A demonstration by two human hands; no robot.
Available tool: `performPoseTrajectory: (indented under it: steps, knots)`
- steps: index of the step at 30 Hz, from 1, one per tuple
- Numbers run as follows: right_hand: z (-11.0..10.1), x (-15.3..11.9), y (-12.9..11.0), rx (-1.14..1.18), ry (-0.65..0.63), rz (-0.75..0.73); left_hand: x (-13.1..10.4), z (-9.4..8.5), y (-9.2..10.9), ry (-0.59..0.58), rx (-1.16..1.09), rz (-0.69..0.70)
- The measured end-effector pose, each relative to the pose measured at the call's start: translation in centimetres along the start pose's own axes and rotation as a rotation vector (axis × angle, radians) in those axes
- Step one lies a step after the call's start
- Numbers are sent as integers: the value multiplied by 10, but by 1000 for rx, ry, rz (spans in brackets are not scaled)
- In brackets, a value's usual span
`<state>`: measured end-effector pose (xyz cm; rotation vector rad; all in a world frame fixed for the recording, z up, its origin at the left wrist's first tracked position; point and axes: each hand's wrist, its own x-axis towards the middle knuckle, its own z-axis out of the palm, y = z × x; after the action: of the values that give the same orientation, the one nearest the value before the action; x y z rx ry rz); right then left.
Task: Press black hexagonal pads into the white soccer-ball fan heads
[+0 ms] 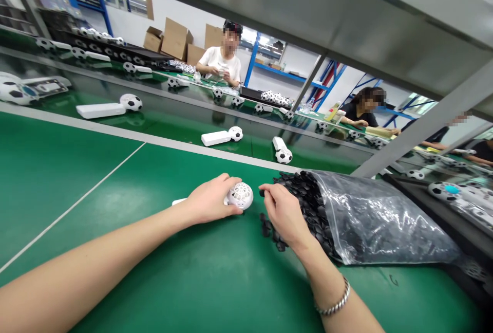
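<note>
Though near bag (385, 225), right hand (284, 212) outside

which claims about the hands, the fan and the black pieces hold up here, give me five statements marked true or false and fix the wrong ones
1. The left hand holds a white handheld fan. True.
2. The right hand pinches a small black piece at its fingertips. True.
3. That piece is pressed against the fan. False: a gap separates the two.
4. Some of the loose black pieces lie outside the mouth of the clear plastic bag. True.
5. Both wrists are bare. False: a silver bracelet circles the right one.
</note>
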<state>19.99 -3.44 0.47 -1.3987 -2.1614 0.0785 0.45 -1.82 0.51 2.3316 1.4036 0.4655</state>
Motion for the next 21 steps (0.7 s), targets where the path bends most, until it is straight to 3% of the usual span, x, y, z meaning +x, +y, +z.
performPoseTrajectory:
  steps: [4,9,14,21]
  knots:
    - [2,-4,-12,133,-24,-67,0,0,0,29,17,-1]
    - [4,-5,-13,325,-47,-15,0,0,1,11,-5,-18]
    - [8,-7,-15,329,-57,-106,0,1,-1,17,-20,0]
    - [13,-7,-16,338,-79,-123,0,4,-2,47,-6,28]
